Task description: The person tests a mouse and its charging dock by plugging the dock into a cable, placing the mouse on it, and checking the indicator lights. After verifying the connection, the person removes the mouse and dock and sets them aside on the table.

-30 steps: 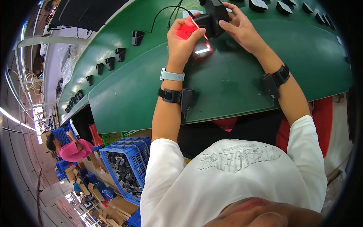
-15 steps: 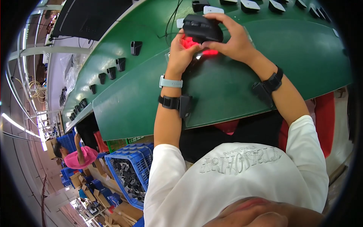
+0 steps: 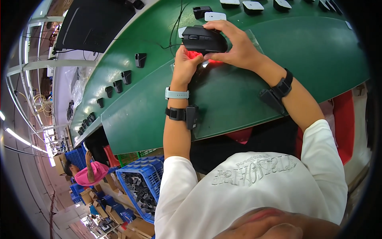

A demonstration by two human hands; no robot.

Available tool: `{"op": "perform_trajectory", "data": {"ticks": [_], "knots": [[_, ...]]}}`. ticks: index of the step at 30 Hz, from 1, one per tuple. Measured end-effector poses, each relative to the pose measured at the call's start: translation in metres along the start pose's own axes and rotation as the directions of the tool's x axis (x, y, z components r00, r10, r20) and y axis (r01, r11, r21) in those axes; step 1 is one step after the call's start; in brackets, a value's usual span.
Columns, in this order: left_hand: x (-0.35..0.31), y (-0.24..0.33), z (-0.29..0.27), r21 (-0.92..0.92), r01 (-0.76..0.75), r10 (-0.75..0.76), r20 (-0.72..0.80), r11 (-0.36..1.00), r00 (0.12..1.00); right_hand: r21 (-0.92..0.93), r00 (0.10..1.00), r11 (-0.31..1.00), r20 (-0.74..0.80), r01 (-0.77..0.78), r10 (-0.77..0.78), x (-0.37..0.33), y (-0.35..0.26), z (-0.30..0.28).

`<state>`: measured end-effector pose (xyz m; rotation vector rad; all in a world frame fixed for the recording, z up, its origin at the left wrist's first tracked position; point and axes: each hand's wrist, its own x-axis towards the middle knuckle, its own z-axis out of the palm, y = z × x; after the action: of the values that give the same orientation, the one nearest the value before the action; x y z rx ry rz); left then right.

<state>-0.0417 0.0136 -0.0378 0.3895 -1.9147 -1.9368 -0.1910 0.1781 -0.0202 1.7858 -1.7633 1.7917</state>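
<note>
A black computer mouse [image 3: 207, 40] is held above the green bench with both hands, its wheel end toward the left. My right hand [image 3: 240, 47] grips it from the right, fingers over the far side and thumb at the near edge. Against its lower left side, my left hand [image 3: 186, 65] is closed, with its fingertips partly hidden beneath the mouse. Red light glows on those fingers and on the surface below. A thin black cable [image 3: 171, 46] runs from near the mouse's left end toward the back. Under the hands lies a clear sheet [image 3: 254, 40].
Several dark wedge-shaped parts [image 3: 140, 60] stand along the left of the green bench [image 3: 135, 115]. White-topped ones [image 3: 253, 6] line the back. A black monitor [image 3: 95, 26] is at far left. Below the bench is a blue crate [image 3: 149, 171] of dark parts; a person in pink [image 3: 91, 173] is beyond.
The mouse has shifted slightly left and down in the view and sits more level. Both hands have moved with it, still holding on. The whole view has turned a little.
</note>
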Motion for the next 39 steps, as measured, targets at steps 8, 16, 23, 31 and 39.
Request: {"op": "perform_trajectory", "data": {"ticks": [8,16,23,31,39], "knots": [[-0.002,0.022,0.011,-0.520,-0.021,-0.011,-0.057,0.854,0.998,0.184,0.989,0.974,0.084,-0.136,0.122,0.001,0.002,-0.013],[0.004,0.003,0.003,0.229,-0.408,0.459,-0.258,0.884,0.850,0.098,0.798,0.992,0.602,-0.080,0.005,-0.002,-0.006,-0.006],[0.005,-0.001,0.006,0.483,-0.462,0.610,-0.209,0.744,0.764,0.103,0.944,0.994,0.322,0.032,-0.064,-0.002,0.002,-0.009],[-0.002,0.006,0.014,0.333,-0.411,0.470,-0.117,0.849,0.875,-0.173,0.959,0.967,0.244,0.189,-0.144,0.003,0.006,-0.007],[-0.003,0.006,0.014,0.268,-0.274,0.312,-0.107,0.924,0.944,-0.189,0.954,0.974,0.294,0.123,-0.064,-0.003,0.010,-0.006]]}}
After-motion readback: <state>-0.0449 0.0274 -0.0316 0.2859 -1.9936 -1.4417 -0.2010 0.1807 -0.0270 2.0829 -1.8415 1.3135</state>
